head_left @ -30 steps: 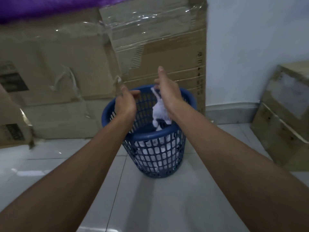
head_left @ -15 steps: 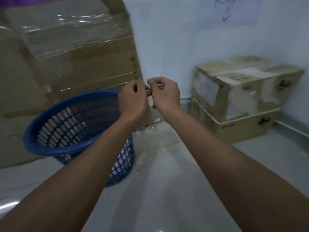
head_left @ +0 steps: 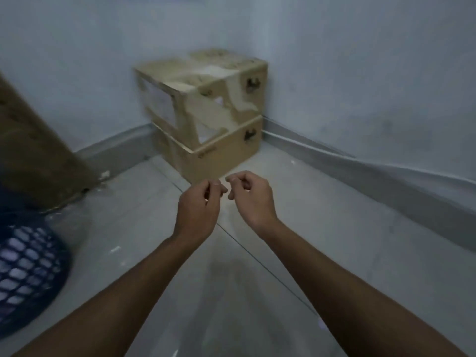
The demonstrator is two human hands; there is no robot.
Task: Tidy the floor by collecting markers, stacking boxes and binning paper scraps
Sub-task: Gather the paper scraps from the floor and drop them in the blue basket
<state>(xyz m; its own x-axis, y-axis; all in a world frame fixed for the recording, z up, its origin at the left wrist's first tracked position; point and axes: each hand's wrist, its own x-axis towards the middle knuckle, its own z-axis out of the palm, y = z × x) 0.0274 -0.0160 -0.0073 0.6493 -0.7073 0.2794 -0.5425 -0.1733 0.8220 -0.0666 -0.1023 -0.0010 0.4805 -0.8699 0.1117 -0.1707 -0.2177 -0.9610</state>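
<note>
Two tan cardboard boxes stand stacked in the room's corner, the upper box on the lower box. The blue mesh waste basket sits at the left edge, blurred and partly cut off, with white paper showing through its holes. My left hand and my right hand hover side by side over the floor, just in front of the boxes. The fingers of both are loosely curled and hold nothing. Their fingertips nearly meet. A small white scrap lies on the tiles near the basket.
A large brown cardboard sheet leans at the left, behind the basket. Grey skirting runs along both walls into the corner. Pale floor tiles spread to the right of my arms. White crumbs lie at the cardboard's foot.
The view has swung right, from the basket to the stacked boxes in the corner. White paper left my hands over the basket a second ago. My hands came together, then lowered, empty.
</note>
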